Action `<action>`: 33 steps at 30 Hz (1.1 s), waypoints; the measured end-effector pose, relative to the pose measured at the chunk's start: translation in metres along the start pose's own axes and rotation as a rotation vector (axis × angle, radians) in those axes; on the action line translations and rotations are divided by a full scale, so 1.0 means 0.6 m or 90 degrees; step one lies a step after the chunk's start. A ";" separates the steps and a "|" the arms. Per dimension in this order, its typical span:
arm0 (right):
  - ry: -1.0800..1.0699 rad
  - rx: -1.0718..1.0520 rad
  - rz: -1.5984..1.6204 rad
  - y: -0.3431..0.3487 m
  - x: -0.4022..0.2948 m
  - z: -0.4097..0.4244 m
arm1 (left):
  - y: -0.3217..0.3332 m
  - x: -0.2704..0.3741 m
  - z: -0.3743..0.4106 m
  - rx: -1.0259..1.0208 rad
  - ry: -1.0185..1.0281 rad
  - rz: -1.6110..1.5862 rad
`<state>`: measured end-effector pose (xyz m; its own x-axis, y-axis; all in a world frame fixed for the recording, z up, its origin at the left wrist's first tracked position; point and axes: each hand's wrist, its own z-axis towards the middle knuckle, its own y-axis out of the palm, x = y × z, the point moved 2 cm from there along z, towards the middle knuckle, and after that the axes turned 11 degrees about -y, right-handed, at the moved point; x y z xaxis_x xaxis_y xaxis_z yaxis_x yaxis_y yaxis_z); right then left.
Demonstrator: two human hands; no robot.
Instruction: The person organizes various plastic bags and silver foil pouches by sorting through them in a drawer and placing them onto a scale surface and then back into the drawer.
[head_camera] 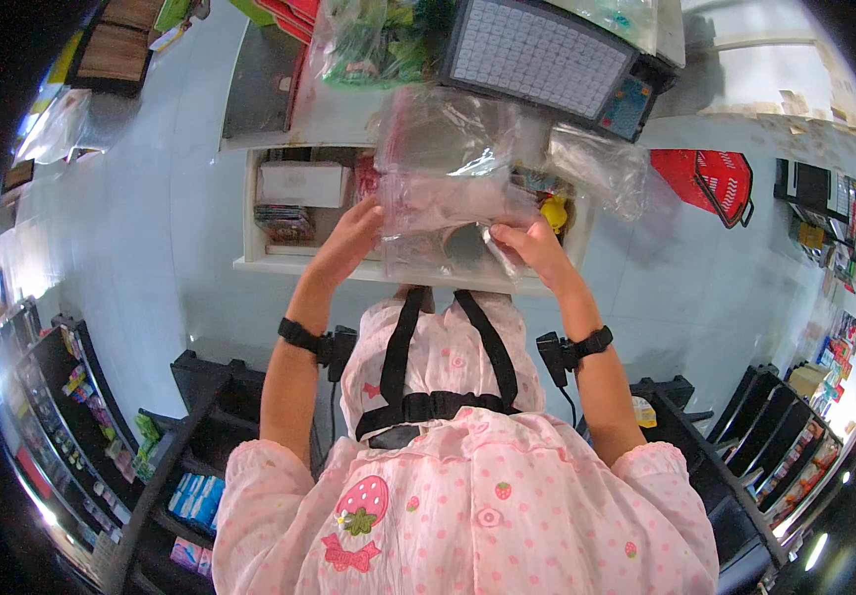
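Clear plastic bags (446,201), overlapping one another and with a pinkish strip along the left side, spread above an open drawer (309,262). My left hand (351,232) grips the bags' left edge; its fingertips are partly hidden behind the film. On the other side, my right hand (535,247) pinches the film between thumb and fingers. Through and around the plastic, the drawer shows a white box (304,184), a stack of thin packets (284,222) and a yellow toy-like object (553,213). Another crumpled clear bag (602,163) hangs over the drawer's right side.
A device with many keys (539,59), perhaps a weighing scale, stands on the counter (338,119). Beside it lies a plastic bag with green contents (383,44). A red shopping basket (710,182) is to the right. Black shelves (197,439) stand behind me on both sides.
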<state>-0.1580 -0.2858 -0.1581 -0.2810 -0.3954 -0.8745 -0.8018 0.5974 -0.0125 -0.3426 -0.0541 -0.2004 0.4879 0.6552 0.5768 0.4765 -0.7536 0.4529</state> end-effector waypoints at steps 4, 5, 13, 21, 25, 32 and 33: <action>-0.273 0.066 -0.189 -0.005 -0.038 0.038 | 0.068 0.082 0.027 0.146 0.169 0.222; -0.297 0.092 -0.214 -0.007 -0.056 0.046 | 0.072 0.098 0.037 0.198 0.211 0.244; -0.469 0.266 -0.107 -0.023 -0.146 0.123 | 0.128 0.215 0.069 0.243 0.522 0.154; -0.401 0.349 -0.115 -0.003 -0.093 0.164 | 0.083 0.172 0.136 0.266 0.485 0.113; -0.436 0.350 -0.040 -0.004 -0.085 0.172 | 0.100 0.178 0.131 0.300 0.516 0.083; -0.386 0.401 -0.122 -0.003 -0.045 0.197 | 0.051 0.147 0.165 0.355 0.436 0.217; -0.396 0.397 -0.173 -0.004 -0.052 0.200 | 0.063 0.159 0.161 0.383 0.404 0.175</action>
<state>-0.0841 -0.1911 -0.1888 0.3544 -0.2381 -0.9043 -0.3193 0.8781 -0.3563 -0.2074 -0.0152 -0.1940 0.2322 0.1708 0.9576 0.7900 -0.6074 -0.0832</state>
